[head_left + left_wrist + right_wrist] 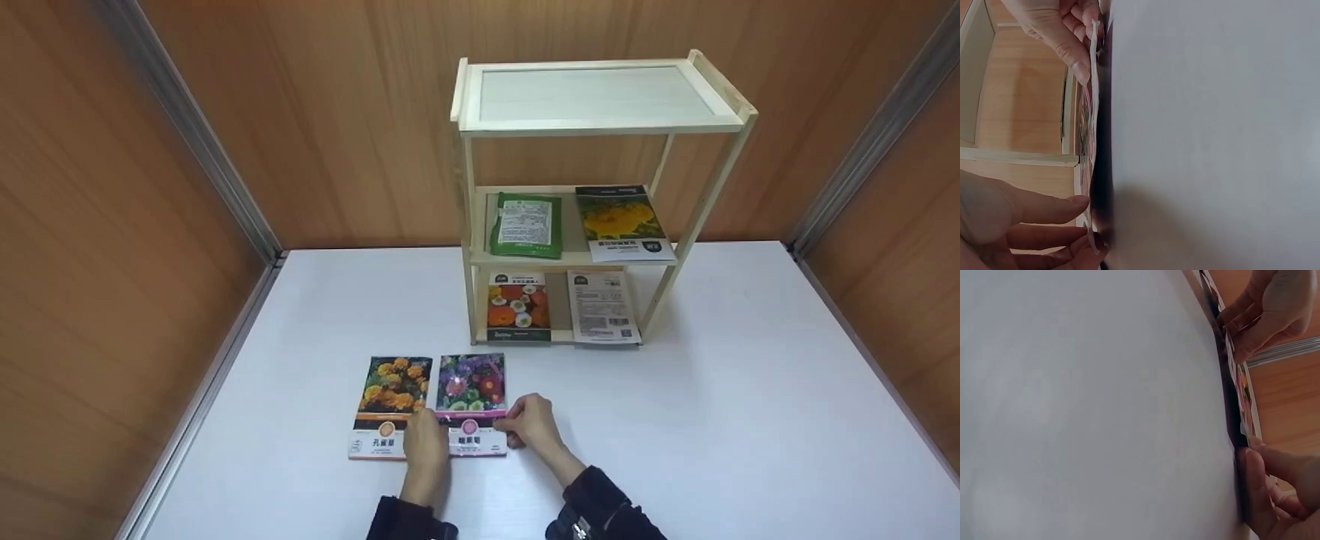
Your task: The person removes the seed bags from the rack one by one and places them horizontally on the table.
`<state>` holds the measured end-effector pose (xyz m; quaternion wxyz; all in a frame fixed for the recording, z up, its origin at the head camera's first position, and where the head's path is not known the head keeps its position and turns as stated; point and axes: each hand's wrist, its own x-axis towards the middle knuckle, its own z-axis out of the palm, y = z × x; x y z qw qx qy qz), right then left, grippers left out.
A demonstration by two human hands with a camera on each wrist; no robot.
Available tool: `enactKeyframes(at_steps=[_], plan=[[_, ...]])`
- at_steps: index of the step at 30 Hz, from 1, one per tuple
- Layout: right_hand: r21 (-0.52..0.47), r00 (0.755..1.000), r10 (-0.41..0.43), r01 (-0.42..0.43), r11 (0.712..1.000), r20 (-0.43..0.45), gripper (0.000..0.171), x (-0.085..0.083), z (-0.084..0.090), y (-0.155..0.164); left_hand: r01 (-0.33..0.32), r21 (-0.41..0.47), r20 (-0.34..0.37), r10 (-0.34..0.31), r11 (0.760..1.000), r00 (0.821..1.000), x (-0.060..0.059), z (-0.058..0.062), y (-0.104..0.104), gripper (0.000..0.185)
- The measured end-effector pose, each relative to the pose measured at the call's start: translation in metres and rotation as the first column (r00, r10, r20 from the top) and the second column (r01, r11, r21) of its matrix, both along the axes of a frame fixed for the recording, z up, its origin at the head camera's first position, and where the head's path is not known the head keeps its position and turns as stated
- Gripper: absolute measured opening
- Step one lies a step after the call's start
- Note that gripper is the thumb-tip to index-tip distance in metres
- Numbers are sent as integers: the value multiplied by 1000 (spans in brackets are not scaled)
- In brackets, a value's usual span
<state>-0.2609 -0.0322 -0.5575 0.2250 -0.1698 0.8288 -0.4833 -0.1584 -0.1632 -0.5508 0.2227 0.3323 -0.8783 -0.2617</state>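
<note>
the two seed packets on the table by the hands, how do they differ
The left packet shows orange and yellow flowers above an orange band; the right packet shows purple and pink flowers above a pink band. The left packet lies alone apart from the left hand overlapping its corner; the right packet is pinched at both lower edges by the left hand and right hand. Both look the same size, face up, side by side.

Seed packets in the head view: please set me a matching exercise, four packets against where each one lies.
Things:
1. green packet
2. yellow-flower packet
3. marigold packet
4. purple-flower packet

Places:
A. flat on the table, left of its neighbour
B. middle shelf, right side
C. on the table, pinched by both hands
D. middle shelf, left side

Pairs: 1-D, 2-B, 3-A, 4-C. The left hand and right hand pinch its lower corners.
</note>
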Motion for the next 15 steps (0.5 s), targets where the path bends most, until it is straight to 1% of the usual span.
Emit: enactKeyframes(at_steps=[3,7,11,15], plan=[[9,1000,5,-5,1000,-5,21,0,1,0,-4,-21,2,4,1000,1000,0,1,0,7],[10,1000,15,-14,1000,-7,20,0,0,0,0,-24,3,0,1000,1000,0,1,0,8],[15,1000,28,-27,1000,-11,20,1,0,3,5,-23,32,-4,1000,999,1,3,0,6],[38,999,45,-44,998,-24,22,5,4,7,6,-49,57,-3,999,998,1,10,2,6]])
